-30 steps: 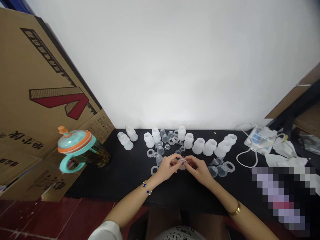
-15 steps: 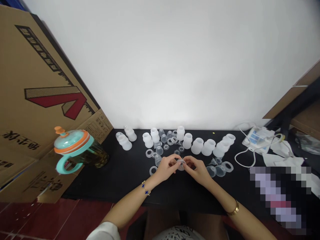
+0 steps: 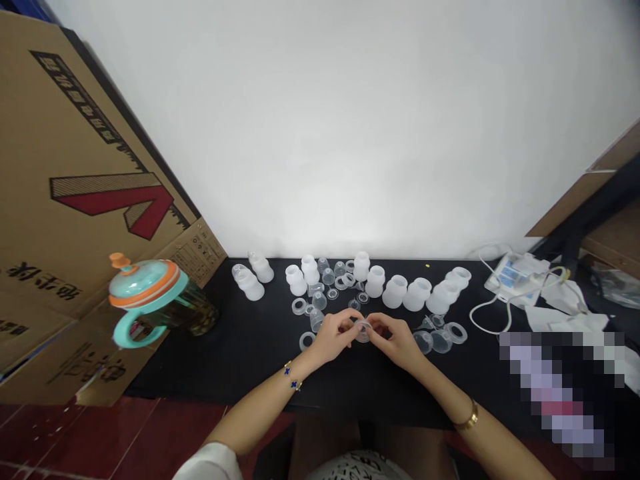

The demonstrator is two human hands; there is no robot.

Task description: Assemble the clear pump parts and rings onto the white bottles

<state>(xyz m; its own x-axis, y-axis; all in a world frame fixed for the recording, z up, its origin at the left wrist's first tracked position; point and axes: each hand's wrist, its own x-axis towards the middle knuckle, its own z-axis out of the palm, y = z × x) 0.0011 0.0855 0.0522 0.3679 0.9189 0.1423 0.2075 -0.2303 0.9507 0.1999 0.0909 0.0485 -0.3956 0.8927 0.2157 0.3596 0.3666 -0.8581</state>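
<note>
Close together above the black table, my left hand [image 3: 338, 335] and my right hand [image 3: 396, 340] pinch a clear baby bottle ring [image 3: 363, 331] from its two sides. A teat may sit in it, but the fingers hide part of it. Left of my hands lie loose clear caps [image 3: 319, 301], teats and a bottle ring [image 3: 307, 341]. To the right are more clear caps [image 3: 441, 342] and another ring [image 3: 455, 333]. Open white bottles [image 3: 395, 292] stand in a row behind. Two capped bottles [image 3: 249, 283] stand apart at the left.
A large jug [image 3: 173, 307] with a turquoise handle and orange-rimmed lid stands at the left, by a cardboard box [image 3: 90, 220]. White cables [image 3: 487, 317], a power strip and white paper [image 3: 565, 320] lie at the right. A white wall [image 3: 350, 133] rises behind the table.
Hardly anything differs. Both hands keep their pinch on the clear ring, with only a very slight shift of the fingers.
</note>
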